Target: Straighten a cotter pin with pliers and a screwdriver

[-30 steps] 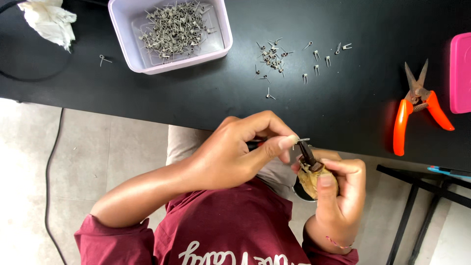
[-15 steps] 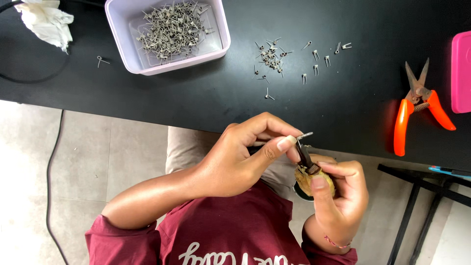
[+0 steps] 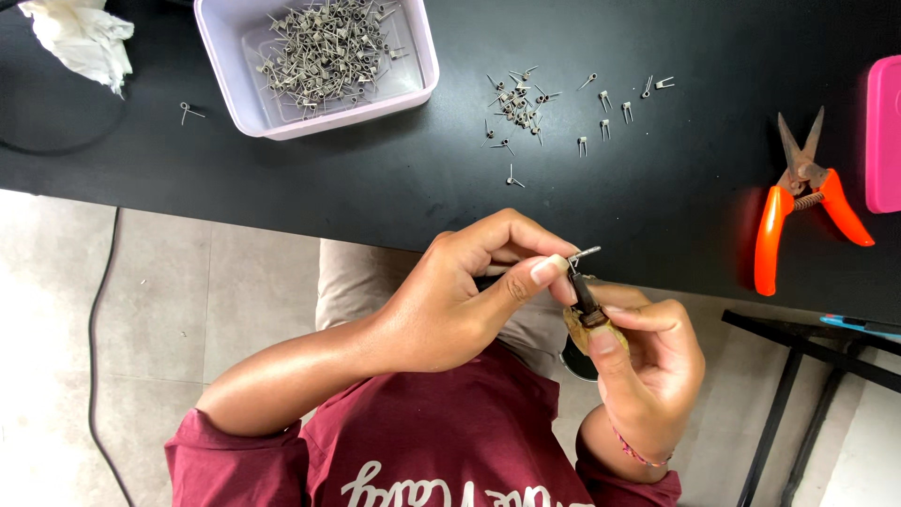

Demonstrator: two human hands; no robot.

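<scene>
A: Left hand [image 3: 460, 300]?
B: Closed in a pinch. Thumb and forefinger grip a small metal wire piece [image 3: 584, 253] at its end, just below the black table [image 3: 375, 197] edge. Other fingers curled.

A: Right hand [image 3: 648, 361]?
B: Closed around a small tool with a dark tip [image 3: 584, 293] and a tan, worn handle. Thumb on the handle, fingers wrapped behind. The tip points up toward the wire piece; it meets or nearly meets it, can't tell which.

A: Where are both hands?
B: Off the table, over the person's lap, above the maroon shirt [image 3: 441, 451].

A: On the table?
B: A pale lilac plastic tray [image 3: 413, 70] full of grey metal wire clips, top centre-left. Right of it, a small loose pile of clips [image 3: 514, 101], then a few single ones set apart. One stray clip [image 3: 190, 113] left of the tray. Crumpled white tissue [image 3: 80, 42] at the far left corner. Orange-handled snips [image 3: 798, 202] on the right, jaws open, well apart from the hands. A pink box [image 3: 884, 131] at the right edge, cut off.

A: Floor?
B: Grey tiles, a black cable [image 3: 94, 347] running along the left.
</scene>
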